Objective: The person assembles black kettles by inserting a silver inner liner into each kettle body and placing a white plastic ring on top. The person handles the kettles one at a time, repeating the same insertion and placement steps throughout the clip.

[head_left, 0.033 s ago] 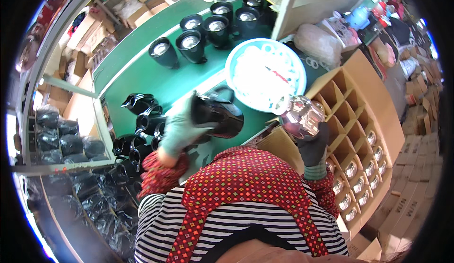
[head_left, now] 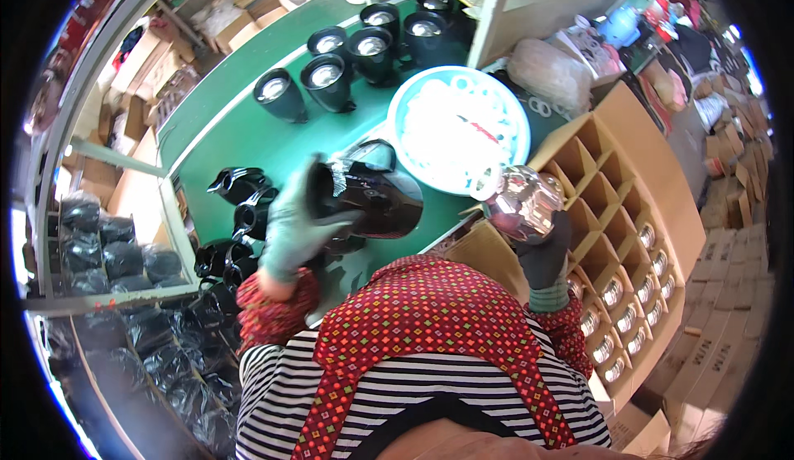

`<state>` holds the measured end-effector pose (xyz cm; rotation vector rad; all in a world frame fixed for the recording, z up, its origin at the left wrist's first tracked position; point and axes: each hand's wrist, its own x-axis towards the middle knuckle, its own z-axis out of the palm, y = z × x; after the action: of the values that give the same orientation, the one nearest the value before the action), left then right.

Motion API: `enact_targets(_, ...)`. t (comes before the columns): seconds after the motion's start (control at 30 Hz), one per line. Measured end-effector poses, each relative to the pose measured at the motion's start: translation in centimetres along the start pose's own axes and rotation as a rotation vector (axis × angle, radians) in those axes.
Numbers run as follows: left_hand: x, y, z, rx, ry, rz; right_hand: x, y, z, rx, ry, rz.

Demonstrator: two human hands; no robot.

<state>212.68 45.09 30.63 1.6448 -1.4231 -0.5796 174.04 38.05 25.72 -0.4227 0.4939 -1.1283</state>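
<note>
My left hand (head_left: 295, 224), in a pale green glove, is closed around one end of a glossy black jug (head_left: 376, 199) with a loop handle. The jug lies tilted on its side over the green table. In my right hand (head_left: 546, 249), gloved in dark grey, is a shiny silver flask liner (head_left: 521, 205), its narrow neck pointing up and left toward a pale blue basin (head_left: 460, 187). White rings and other small pale parts fill the basin, partly washed out by glare. Jug and liner are apart.
Several upright black jugs (head_left: 327, 83) stand at the table's far side. More black jug parts (head_left: 240, 183) cluster left of my left hand. At right, a divided carton (head_left: 649, 146) holds several silver liners (head_left: 612, 294). Black bagged items (head_left: 178, 336) fill the lower left.
My left hand and the jug have moved slightly left, and the jug is turned a little more level. My right hand still holds the liner; the whole view has shifted slightly.
</note>
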Motion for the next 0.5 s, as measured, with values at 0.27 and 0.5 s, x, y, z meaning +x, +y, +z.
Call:
enact_targets(0.27,-0.4,8.2,-2.8,-0.596,-0.101,0.139,-0.1,1.6,3.2,-1.376,-0.266,-0.631)
enact_targets(0.5,0.9,12.2,0.9,-0.076,-0.172,0.614,0.1,4.1,0.0,-1.475,-0.463,-0.275)
